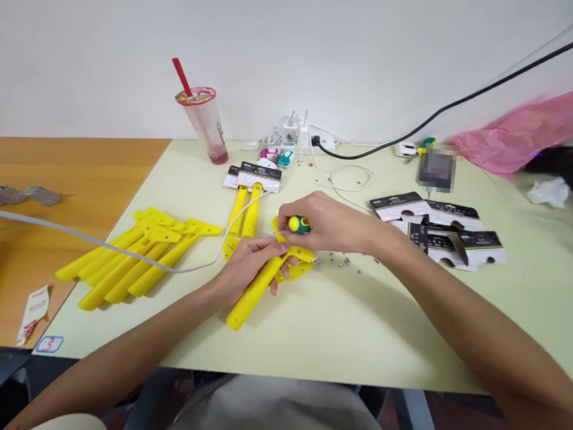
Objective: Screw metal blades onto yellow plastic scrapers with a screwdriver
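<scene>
My left hand (246,265) grips a yellow plastic scraper handle (253,298) near its wide head, with the shaft pointing toward the table's front edge. Closed around a green and yellow screwdriver (299,225), my right hand (326,222) is over that head; the screwdriver's tip is hidden. More yellow plastic (299,271) lies under the fingers, partly covered. To the right are several small metal screws or nuts (346,261), too small to tell which. A pile of similar yellow handles (145,256) rests at left. Behind my hands, two more yellow handles (250,212) lie with black and white cards (260,175).
A tilted cup with a red straw (206,128) stands at the back, beside a power strip (293,135) with cables. A white cable (176,270) crosses the left side. Packaging cards (440,232) lie at right, near a blurred dark device (437,171) and a pink bag (524,132).
</scene>
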A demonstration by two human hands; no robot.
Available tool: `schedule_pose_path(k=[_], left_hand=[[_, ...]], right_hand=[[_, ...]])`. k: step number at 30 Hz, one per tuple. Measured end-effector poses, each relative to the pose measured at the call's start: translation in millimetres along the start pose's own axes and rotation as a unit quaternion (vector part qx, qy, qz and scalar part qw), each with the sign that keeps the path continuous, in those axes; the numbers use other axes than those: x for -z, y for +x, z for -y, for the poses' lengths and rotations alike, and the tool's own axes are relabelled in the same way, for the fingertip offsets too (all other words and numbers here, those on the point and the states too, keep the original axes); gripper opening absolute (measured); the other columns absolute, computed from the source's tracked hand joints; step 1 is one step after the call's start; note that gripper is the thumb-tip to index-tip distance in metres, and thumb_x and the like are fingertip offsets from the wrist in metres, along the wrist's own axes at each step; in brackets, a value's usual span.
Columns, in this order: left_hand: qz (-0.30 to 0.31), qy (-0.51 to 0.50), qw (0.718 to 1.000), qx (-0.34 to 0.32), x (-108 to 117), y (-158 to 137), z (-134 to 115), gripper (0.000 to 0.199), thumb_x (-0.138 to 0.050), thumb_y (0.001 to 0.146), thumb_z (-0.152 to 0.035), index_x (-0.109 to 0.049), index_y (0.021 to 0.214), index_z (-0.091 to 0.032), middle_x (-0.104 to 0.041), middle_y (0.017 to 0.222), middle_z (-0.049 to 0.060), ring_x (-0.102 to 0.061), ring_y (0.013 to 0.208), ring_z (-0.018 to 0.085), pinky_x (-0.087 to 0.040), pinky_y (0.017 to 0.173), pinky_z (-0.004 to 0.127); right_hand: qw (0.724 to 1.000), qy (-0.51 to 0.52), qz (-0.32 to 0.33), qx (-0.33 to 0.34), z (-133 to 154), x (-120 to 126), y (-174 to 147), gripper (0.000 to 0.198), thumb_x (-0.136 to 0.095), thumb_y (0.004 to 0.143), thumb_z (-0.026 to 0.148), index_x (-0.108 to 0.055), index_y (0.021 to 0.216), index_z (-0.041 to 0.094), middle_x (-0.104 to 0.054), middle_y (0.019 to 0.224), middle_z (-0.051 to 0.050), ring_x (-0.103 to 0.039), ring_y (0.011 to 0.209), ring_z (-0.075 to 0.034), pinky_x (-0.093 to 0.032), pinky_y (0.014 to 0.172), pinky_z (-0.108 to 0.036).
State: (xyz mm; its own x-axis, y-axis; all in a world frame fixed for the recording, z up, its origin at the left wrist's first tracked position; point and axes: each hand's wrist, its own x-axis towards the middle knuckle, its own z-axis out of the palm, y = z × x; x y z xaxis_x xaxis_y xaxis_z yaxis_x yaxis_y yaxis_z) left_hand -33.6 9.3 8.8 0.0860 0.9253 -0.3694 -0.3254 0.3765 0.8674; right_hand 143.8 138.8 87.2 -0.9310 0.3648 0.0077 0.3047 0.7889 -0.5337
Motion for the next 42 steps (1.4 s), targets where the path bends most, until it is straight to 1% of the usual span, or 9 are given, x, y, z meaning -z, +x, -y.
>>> schedule_pose_path(k=[6,10,14,18,27,31,36,39,42], left_hand=[[0.016,0.011,1.0,0.005,1.1,0.2,2.3,0.033,-0.09,0.087,-0.046,-0.083,0.092,-0.014,-0.082,0.103,0.016,-0.069,0.068,0.017,-0.057,0.042,0.024],[0.018,0.017,1.0,0.011,0.8,-0.3,2.2,0.036,-0.09,0.086,-0.048,-0.082,0.092,-0.013,-0.082,0.102,0.015,-0.069,0.066,0.016,-0.057,0.042,0.025],[0.023,0.021,0.999,0.008,1.2,-0.7,1.9,0.037,-0.09,0.086,-0.048,-0.082,0.095,-0.013,-0.082,0.104,0.015,-0.07,0.069,0.017,-0.057,0.044,0.024],[0.022,0.024,0.999,0.009,0.5,-1.3,1.1,0.038,-0.089,0.086,-0.049,-0.081,0.094,-0.012,-0.081,0.103,0.015,-0.068,0.068,0.015,-0.057,0.044,0.023],[0.034,0.027,0.999,0.008,-2.2,-1.8,0.5,0.036,-0.09,0.086,-0.048,-0.08,0.089,-0.014,-0.08,0.099,0.013,-0.067,0.066,0.015,-0.057,0.043,0.025],[0.037,0.027,0.999,0.002,-0.8,-2.0,0.6,0.035,-0.089,0.088,-0.048,-0.08,0.088,-0.014,-0.081,0.099,0.012,-0.067,0.065,0.015,-0.057,0.043,0.025],[0.033,0.03,0.999,0.008,-0.7,-3.0,-0.4,0.039,-0.089,0.086,-0.051,-0.08,0.087,-0.013,-0.081,0.096,0.013,-0.064,0.06,0.013,-0.056,0.042,0.024],[0.032,0.03,0.999,0.005,-1.6,-3.6,-1.4,0.039,-0.089,0.086,-0.051,-0.08,0.088,-0.013,-0.081,0.096,0.013,-0.065,0.061,0.014,-0.056,0.043,0.025],[0.034,0.028,0.999,0.004,-2.2,-4.0,-1.8,0.038,-0.089,0.087,-0.05,-0.08,0.089,-0.013,-0.081,0.097,0.013,-0.066,0.064,0.014,-0.056,0.043,0.024]], right_hand=[[0.999,0.037,0.006,-0.012,-3.9,2.4,-1.1,0.013,-0.068,0.094,0.028,-0.077,0.098,0.021,-0.077,0.088,-0.002,-0.056,0.068,-0.015,-0.034,0.068,-0.03],[0.998,0.059,0.013,0.003,-5.9,3.4,-2.2,0.014,-0.067,0.092,0.027,-0.078,0.099,0.02,-0.078,0.09,-0.001,-0.057,0.069,-0.014,-0.036,0.068,-0.029],[0.996,0.084,-0.01,0.017,-6.9,3.0,-2.7,0.014,-0.067,0.091,0.027,-0.078,0.097,0.02,-0.08,0.092,-0.002,-0.059,0.07,-0.014,-0.037,0.069,-0.03],[0.995,0.097,-0.017,0.013,-6.6,1.6,-2.0,0.013,-0.068,0.09,0.027,-0.077,0.094,0.02,-0.08,0.091,-0.001,-0.059,0.069,-0.014,-0.037,0.068,-0.03],[0.992,0.128,0.01,0.002,-7.8,4.1,-2.4,0.011,-0.068,0.087,0.025,-0.075,0.093,0.02,-0.079,0.095,-0.001,-0.062,0.074,-0.015,-0.04,0.071,-0.03],[0.993,0.121,-0.006,-0.005,-9.4,5.4,-3.1,0.012,-0.068,0.086,0.025,-0.071,0.097,0.021,-0.078,0.099,-0.002,-0.062,0.077,-0.016,-0.04,0.072,-0.03],[0.993,0.083,-0.042,-0.073,-7.1,2.3,-2.5,0.028,-0.072,0.091,0.04,-0.06,0.11,0.024,-0.07,0.091,0.0,-0.054,0.071,-0.017,-0.037,0.069,-0.031],[0.99,0.085,-0.032,-0.105,-7.1,1.3,-3.1,0.045,-0.075,0.091,0.05,-0.055,0.122,0.025,-0.069,0.094,-0.001,-0.057,0.075,-0.019,-0.039,0.071,-0.032],[0.99,0.09,-0.018,-0.108,-9.9,0.8,-3.1,0.052,-0.075,0.092,0.053,-0.056,0.13,0.024,-0.071,0.1,-0.003,-0.06,0.08,-0.021,-0.04,0.072,-0.032]])
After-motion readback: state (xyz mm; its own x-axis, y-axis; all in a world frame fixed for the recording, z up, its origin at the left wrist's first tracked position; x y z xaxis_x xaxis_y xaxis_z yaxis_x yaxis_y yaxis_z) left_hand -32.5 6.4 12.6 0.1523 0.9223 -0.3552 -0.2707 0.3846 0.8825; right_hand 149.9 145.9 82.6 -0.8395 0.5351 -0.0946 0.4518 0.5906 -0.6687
